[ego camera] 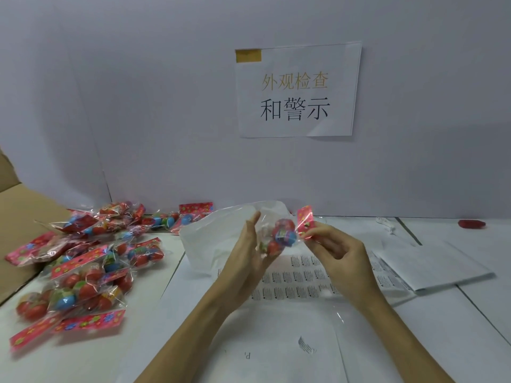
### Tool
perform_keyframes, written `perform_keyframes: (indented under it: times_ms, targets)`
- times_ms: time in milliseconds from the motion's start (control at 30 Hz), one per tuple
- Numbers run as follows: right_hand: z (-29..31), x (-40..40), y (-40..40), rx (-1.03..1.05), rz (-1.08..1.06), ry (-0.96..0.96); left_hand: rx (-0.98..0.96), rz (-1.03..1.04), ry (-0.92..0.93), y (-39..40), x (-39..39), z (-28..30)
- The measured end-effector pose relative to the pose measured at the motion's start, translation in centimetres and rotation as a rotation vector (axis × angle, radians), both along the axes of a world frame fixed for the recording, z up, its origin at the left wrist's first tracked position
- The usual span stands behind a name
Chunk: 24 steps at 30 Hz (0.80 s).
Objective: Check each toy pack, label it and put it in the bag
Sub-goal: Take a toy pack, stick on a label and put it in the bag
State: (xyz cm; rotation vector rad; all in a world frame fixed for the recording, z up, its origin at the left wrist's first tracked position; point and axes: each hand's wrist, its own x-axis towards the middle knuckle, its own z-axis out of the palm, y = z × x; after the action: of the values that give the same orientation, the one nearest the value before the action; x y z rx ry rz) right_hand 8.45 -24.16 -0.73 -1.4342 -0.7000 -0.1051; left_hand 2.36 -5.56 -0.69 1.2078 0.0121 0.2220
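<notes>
Both hands hold one toy pack (282,236) above the table: a clear bag of red and blue balls with a red flowered header card. My left hand (246,255) cups the ball end from the left. My right hand (334,250) pinches the header card at the right. Behind the pack lies a white plastic bag (210,239) with its mouth toward me. A label sheet (293,283) with rows of small printed stickers lies flat under my hands. One peeled sticker (305,346) curls up nearer me.
A heap of several toy packs (83,261) covers the table's left side, next to a cardboard box flap (16,217). Folded white sheets (437,264) lie at the right, a red object (471,224) by the back wall. A paper sign (297,91) hangs on the wall.
</notes>
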Motion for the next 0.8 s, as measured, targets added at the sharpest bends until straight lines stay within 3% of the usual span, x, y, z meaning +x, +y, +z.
perform_keyframes:
  times_ms: [133,233,300,467,600,700,800]
  targets:
    - [-0.2,0.4,-0.4,-0.041,0.11,0.04,-0.026,0.107,0.015,0.4,0.0,-0.3]
    - [0.1,0.2,0.0,0.166,0.176,0.378,0.016,0.083,-0.008,0.9,-0.1,-0.3]
    - [0.0,0.3,0.3,0.185,0.114,0.492,0.08,0.062,-0.017,0.7,-0.4,0.0]
    - [-0.8,0.3,0.7,0.053,-0.029,0.467,0.208,0.083,-0.03,-0.1,-0.5,-0.3]
    - [-0.8,0.3,0.6,0.059,0.002,0.493,0.125,0.153,0.014,0.0,-0.4,-0.2]
    - [-0.7,0.1,0.9,0.175,0.082,0.533,0.072,0.158,0.04,0.1,-0.3,-0.1]
    - [-0.7,-0.1,1.0,0.066,-0.039,0.409,0.07,0.211,0.033,0.2,-0.3,0.0]
